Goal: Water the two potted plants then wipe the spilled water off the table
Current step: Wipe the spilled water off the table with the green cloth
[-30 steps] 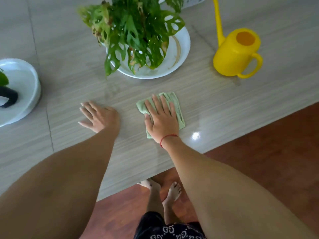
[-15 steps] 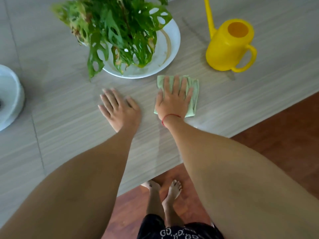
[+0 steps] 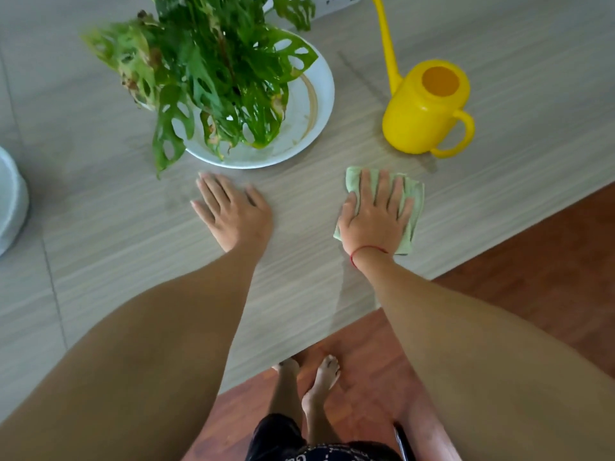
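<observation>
My right hand (image 3: 376,217) presses flat, fingers spread, on a folded light green cloth (image 3: 416,197) lying on the grey wood-grain table (image 3: 116,234). The cloth sits just in front of the yellow watering can (image 3: 422,121), which stands upright with its long spout pointing away. My left hand (image 3: 233,214) rests open and flat on the table, just below the white saucer (image 3: 321,94) of the leafy green potted plant (image 3: 213,68). At the far left edge only the white rim of the second pot (image 3: 10,201) shows. A faint damp-looking mark lies left of my left hand.
The table's front edge runs diagonally close behind my right wrist, with red-brown wooden floor (image 3: 549,261) and my bare feet below it. A white box (image 3: 332,3) stands at the back behind the plant.
My right hand has slid the cloth to the right, from in front of the plant's saucer to in front of the watering can. My left hand shifted slightly rightward and stays flat.
</observation>
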The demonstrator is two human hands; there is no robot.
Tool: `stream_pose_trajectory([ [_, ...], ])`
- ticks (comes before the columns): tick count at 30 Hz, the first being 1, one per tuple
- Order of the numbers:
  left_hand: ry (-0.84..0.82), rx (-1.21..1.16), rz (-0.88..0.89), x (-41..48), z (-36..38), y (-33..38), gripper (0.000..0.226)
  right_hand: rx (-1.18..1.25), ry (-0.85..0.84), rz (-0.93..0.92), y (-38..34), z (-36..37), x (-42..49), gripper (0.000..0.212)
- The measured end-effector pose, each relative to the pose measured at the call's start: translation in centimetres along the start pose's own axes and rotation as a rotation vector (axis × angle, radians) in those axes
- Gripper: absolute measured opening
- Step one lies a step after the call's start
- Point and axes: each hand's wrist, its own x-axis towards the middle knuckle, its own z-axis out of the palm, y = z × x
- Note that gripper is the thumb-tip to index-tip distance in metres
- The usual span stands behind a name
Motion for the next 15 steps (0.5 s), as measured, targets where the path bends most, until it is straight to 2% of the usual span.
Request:
stream_pose_trajectory([
  [3,0.014,0.016,0.009,0.1,0.2,-0.1,0.066,0.027,-0.034,0.055,-2.4,0.5,1.6,0.051],
  [11,0.041,0.028,0.019,0.3,0.9,-0.2,0.065,0.041,-0.101,-0.090,-7.4,1.4,6.4,0.051],
  [15,0.035,0.021,0.010,0.2,0.7,-0.1,0.067,0.034,-0.113,-0.099,-7.5,1.6,6.6,0.051],
])
